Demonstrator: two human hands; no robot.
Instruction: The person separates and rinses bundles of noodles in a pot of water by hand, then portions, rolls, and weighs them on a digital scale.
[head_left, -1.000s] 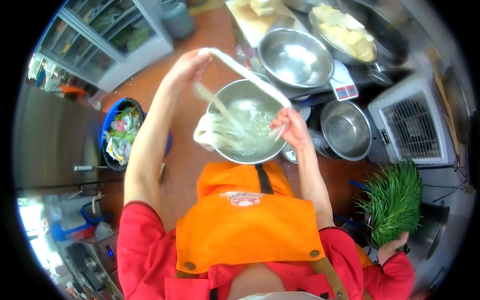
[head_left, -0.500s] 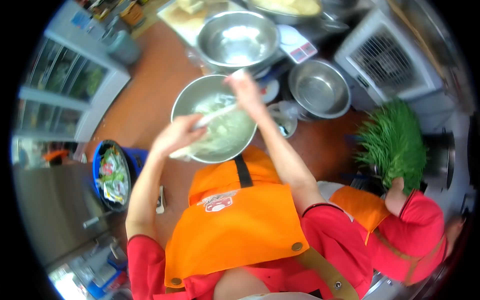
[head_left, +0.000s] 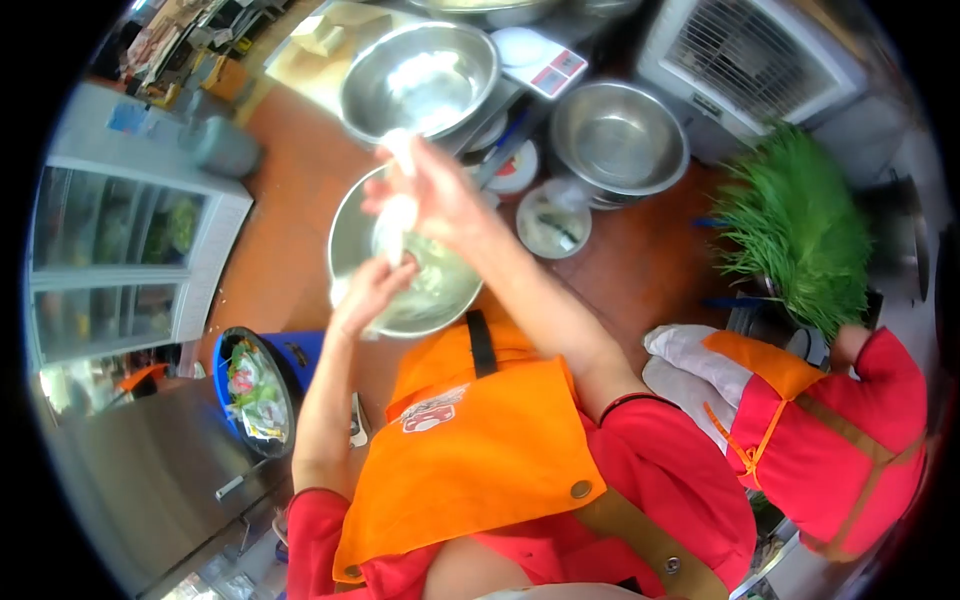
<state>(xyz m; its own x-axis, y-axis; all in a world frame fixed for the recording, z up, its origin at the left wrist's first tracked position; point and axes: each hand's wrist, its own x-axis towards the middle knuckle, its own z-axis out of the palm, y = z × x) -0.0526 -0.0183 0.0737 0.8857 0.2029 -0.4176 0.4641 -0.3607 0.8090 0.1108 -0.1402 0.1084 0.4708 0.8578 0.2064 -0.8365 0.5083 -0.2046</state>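
In front of my apron stands a large metal bowl (head_left: 455, 290) with pale, wet-looking contents, blurred. Above it both hands are on a long, soft-looking white thing (head_left: 396, 222), too smeared to name. My left hand (head_left: 372, 292) is closed round its lower end, at the bowl's near left side. Higher up, over the far rim, my right hand (head_left: 435, 195) grips the upper part, and a white end shows above the fingers. Whether this is one piece or two I cannot tell.
Beyond the bowl are a steel basin (head_left: 420, 80), a scale (head_left: 540, 60) and another steel basin (head_left: 620, 140). A tub (head_left: 553, 220) stands right of my bowl, a waste bin (head_left: 255, 390) at left. At right a co-worker (head_left: 830, 450) is beside green stalks (head_left: 800, 230).
My right hand has turned and shifted left, and my left hand has moved lower relative to it. The white thing, slanted and stretched between the hands before, now stands nearly upright. The view has shifted.
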